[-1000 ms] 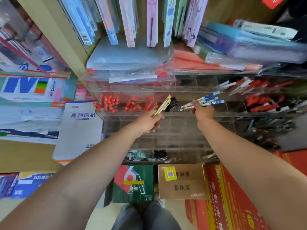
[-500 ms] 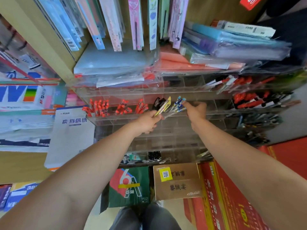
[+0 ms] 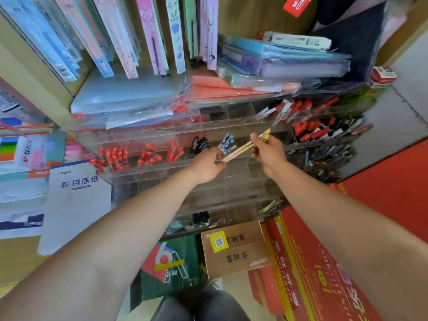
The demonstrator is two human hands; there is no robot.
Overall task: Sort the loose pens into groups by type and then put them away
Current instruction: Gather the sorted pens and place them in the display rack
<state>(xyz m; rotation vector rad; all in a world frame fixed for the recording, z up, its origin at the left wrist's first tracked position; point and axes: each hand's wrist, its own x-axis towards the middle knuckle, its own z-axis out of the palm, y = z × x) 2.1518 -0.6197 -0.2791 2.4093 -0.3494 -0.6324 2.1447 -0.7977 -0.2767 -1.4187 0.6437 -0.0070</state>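
A stationery shop shelf fills the frame; across the middle runs a tiered clear acrylic organiser (image 3: 231, 194), its glossy walls split into small square compartments; above it lie soft plastic-wrapped folders (image 3: 129, 96) in grey, orange and blue, with flat card packs standing on edge at the upper centre; at the lower centre stand a brown cardboard box (image 3: 234, 251) and a green box (image 3: 171, 262), and a long red box (image 3: 312, 274) runs to the lower right; a red floor mat (image 3: 393, 186) lies at the right edge.

Just right of the frame's middle, in front of the organiser's upper tiers, a slim bundle of yellow pens (image 3: 243, 148) is held off every surface; its long axis slants from lower left to upper right, the upper-right tips fanning slightly past the fingers.

The left hand (image 3: 208, 163) pinches the bundle's lower-left end; the right hand (image 3: 268, 151) has its fingers curled round the upper part.

Behind them, blue-and-white pens (image 3: 227, 143) stand in one compartment, black pens (image 3: 200, 144) in the next to the left, red-capped pens (image 3: 111, 156) further left.
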